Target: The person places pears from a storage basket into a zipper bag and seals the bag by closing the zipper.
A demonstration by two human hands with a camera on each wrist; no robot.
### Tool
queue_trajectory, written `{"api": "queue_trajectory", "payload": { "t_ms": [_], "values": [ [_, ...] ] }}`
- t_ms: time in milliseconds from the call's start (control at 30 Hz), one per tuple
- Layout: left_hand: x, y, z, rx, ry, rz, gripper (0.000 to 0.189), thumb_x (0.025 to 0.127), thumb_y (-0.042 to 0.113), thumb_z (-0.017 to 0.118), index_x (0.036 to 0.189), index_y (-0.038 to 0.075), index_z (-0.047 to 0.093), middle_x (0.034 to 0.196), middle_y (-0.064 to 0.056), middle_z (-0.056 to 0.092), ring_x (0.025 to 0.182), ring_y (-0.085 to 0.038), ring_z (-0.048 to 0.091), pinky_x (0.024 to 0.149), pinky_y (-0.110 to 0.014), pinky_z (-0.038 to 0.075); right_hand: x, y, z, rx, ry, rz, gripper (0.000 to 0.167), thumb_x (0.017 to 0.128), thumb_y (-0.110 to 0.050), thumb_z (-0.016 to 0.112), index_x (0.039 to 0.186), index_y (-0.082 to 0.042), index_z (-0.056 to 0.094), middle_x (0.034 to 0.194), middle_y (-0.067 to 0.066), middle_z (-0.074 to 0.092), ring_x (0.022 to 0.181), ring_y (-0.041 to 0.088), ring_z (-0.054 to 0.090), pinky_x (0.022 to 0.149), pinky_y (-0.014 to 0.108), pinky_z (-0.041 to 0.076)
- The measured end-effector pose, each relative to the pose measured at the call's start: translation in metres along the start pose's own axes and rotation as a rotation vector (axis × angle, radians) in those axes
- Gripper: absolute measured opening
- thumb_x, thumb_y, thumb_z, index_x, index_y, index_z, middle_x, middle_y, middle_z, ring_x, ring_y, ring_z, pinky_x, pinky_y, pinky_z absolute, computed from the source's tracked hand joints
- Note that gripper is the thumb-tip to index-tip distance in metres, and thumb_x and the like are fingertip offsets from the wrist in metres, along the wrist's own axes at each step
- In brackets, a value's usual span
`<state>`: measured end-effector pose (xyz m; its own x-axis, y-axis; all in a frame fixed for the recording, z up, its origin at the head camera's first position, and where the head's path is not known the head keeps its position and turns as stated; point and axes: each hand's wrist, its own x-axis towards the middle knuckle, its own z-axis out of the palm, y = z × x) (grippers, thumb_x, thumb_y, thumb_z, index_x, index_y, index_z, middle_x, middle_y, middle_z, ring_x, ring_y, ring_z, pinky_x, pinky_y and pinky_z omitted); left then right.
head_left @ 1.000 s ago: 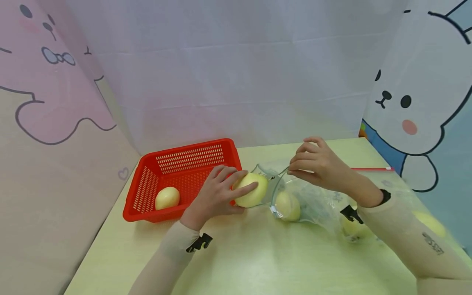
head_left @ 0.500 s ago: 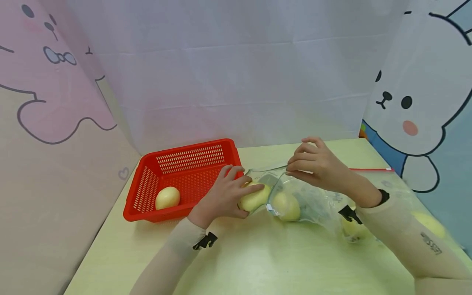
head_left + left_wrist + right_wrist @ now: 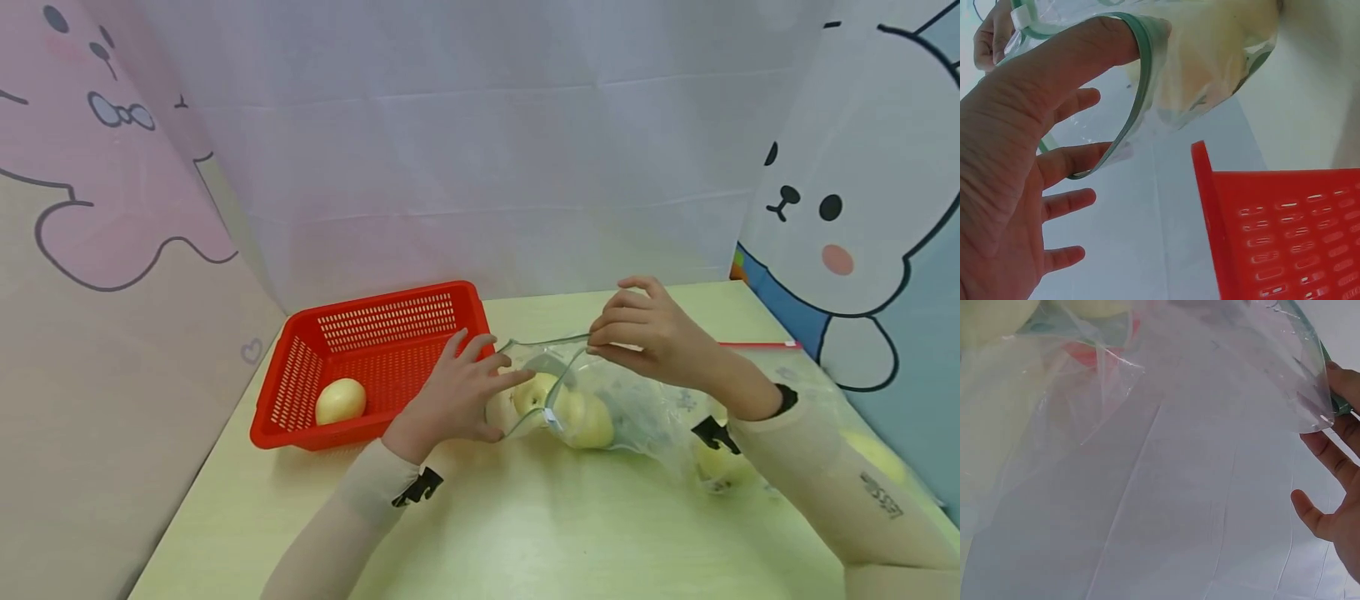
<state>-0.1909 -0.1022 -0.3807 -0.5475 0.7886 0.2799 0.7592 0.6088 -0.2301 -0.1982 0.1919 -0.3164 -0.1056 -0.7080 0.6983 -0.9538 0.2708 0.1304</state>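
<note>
My right hand (image 3: 652, 337) pinches the green-edged mouth of a clear zip bag (image 3: 645, 421), with a white slider at its near corner. Spread at that mouth, my left hand (image 3: 453, 400) holds no fruit. In the left wrist view its thumb (image 3: 1079, 53) reaches through the green rim (image 3: 1142, 81), while other fingertips lie near the opening. Just inside the mouth sits a pale yellow fruit (image 3: 532, 397) with a dark pit facing out. Another pale fruit (image 3: 588, 421) lies deeper in the bag. In the right wrist view the bag's edge is between thumb and finger of the right hand (image 3: 1341, 456).
A red plastic basket (image 3: 390, 425) stands left of the bag, with one pale yellow fruit (image 3: 341, 402) inside. Another clear bag with a red zip strip (image 3: 757, 344) lies at right, partly under the right forearm. More pale fruit (image 3: 873, 454) shows there. A curtain (image 3: 480, 167) hangs behind the table.
The left hand has moved right, carried a fruit into the bag's mouth and let it go; its fingers are now spread. The right hand keeps its pinch on the bag's edge.
</note>
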Motion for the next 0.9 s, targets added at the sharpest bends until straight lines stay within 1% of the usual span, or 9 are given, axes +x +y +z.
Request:
{"api": "queue_trajectory", "payload": {
  "t_ms": [100, 233, 333, 433, 533, 600, 700, 833, 900],
  "values": [
    [-0.0014, -0.0026, -0.0009, -0.037, 0.002, -0.017, 0.069, 0.073, 0.048, 0.076, 0.138, 0.034, 0.058, 0.121, 0.002, 0.064, 0.131, -0.03, 0.04, 0.11, -0.06, 0.025, 0.0007, -0.0005, -0.0002, -0.003, 0.004, -0.006, 0.04, 0.104, -0.035, 0.05, 0.082, -0.011, 0.072, 0.081, 0.002, 0.071, 0.08, 0.023, 0.059, 0.089, 0.056, 0.035],
    [-0.0023, -0.005, -0.0016, -0.071, 0.033, -0.025, 0.066, 0.074, 0.045, 0.073, 0.137, 0.033, 0.058, 0.121, 0.002, 0.065, 0.131, -0.03, 0.04, 0.11, -0.061, 0.025, 0.0018, -0.0006, 0.0007, -0.011, 0.031, -0.028, 0.039, 0.104, -0.034, 0.05, 0.081, -0.012, 0.072, 0.081, 0.001, 0.071, 0.079, 0.022, 0.059, 0.088, 0.056, 0.035],
    [-0.0023, -0.0052, -0.0016, -0.072, 0.052, -0.017, 0.065, 0.075, 0.046, 0.072, 0.137, 0.032, 0.059, 0.12, 0.001, 0.065, 0.13, -0.03, 0.041, 0.109, -0.06, 0.027, 0.0028, -0.0006, 0.0017, -0.014, 0.048, -0.04, 0.039, 0.104, -0.034, 0.05, 0.08, -0.012, 0.072, 0.08, 0.001, 0.07, 0.078, 0.022, 0.06, 0.089, 0.054, 0.036],
    [-0.0029, -0.0048, -0.001, -0.062, 0.063, -0.009, 0.065, 0.076, 0.047, 0.072, 0.138, 0.031, 0.059, 0.121, 0.0, 0.066, 0.13, -0.031, 0.042, 0.109, -0.058, 0.028, 0.0038, -0.0011, 0.0025, -0.01, 0.046, -0.044, 0.039, 0.104, -0.034, 0.05, 0.081, -0.011, 0.071, 0.081, 0.001, 0.07, 0.078, 0.023, 0.059, 0.089, 0.053, 0.035],
    [-0.0039, -0.0046, -0.0005, -0.047, 0.089, 0.003, 0.065, 0.076, 0.048, 0.073, 0.138, 0.031, 0.059, 0.121, 0.0, 0.066, 0.13, -0.031, 0.043, 0.108, -0.057, 0.03, 0.0037, -0.0016, 0.0027, -0.008, 0.033, -0.031, 0.04, 0.104, -0.035, 0.05, 0.08, -0.012, 0.072, 0.081, 0.001, 0.071, 0.078, 0.022, 0.06, 0.088, 0.054, 0.036],
    [-0.0044, -0.0049, -0.0004, -0.037, 0.121, 0.016, 0.065, 0.077, 0.048, 0.074, 0.138, 0.031, 0.059, 0.122, 0.0, 0.065, 0.13, -0.031, 0.044, 0.107, -0.056, 0.032, 0.0032, -0.0016, 0.0029, -0.012, 0.031, -0.022, 0.04, 0.104, -0.035, 0.05, 0.08, -0.012, 0.072, 0.081, 0.0, 0.071, 0.079, 0.022, 0.06, 0.087, 0.055, 0.036],
    [-0.0047, -0.0056, -0.0013, -0.021, 0.191, 0.044, 0.064, 0.076, 0.048, 0.075, 0.136, 0.03, 0.061, 0.12, 0.0, 0.066, 0.128, -0.03, 0.046, 0.104, -0.054, 0.036, 0.0029, -0.0014, 0.0024, -0.011, 0.022, -0.008, 0.039, 0.104, -0.035, 0.051, 0.08, -0.012, 0.072, 0.081, 0.001, 0.071, 0.079, 0.022, 0.059, 0.087, 0.056, 0.036],
    [-0.0055, -0.0071, -0.0027, -0.009, 0.307, 0.089, 0.057, 0.076, 0.043, 0.075, 0.13, 0.028, 0.065, 0.115, -0.001, 0.069, 0.123, -0.029, 0.051, 0.101, -0.05, 0.04, 0.0052, -0.0017, 0.0018, -0.012, 0.016, -0.01, 0.036, 0.104, -0.032, 0.053, 0.081, -0.011, 0.072, 0.082, 0.002, 0.071, 0.079, 0.023, 0.059, 0.087, 0.057, 0.036],
    [-0.0071, -0.008, -0.0037, -0.009, 0.36, 0.102, 0.052, 0.076, 0.04, 0.073, 0.126, 0.026, 0.068, 0.112, -0.001, 0.07, 0.12, -0.028, 0.054, 0.098, -0.048, 0.042, 0.0065, -0.002, 0.0023, -0.018, 0.024, -0.017, 0.037, 0.104, -0.033, 0.052, 0.081, -0.012, 0.072, 0.082, 0.001, 0.071, 0.079, 0.023, 0.06, 0.086, 0.057, 0.037]
  ]
}}
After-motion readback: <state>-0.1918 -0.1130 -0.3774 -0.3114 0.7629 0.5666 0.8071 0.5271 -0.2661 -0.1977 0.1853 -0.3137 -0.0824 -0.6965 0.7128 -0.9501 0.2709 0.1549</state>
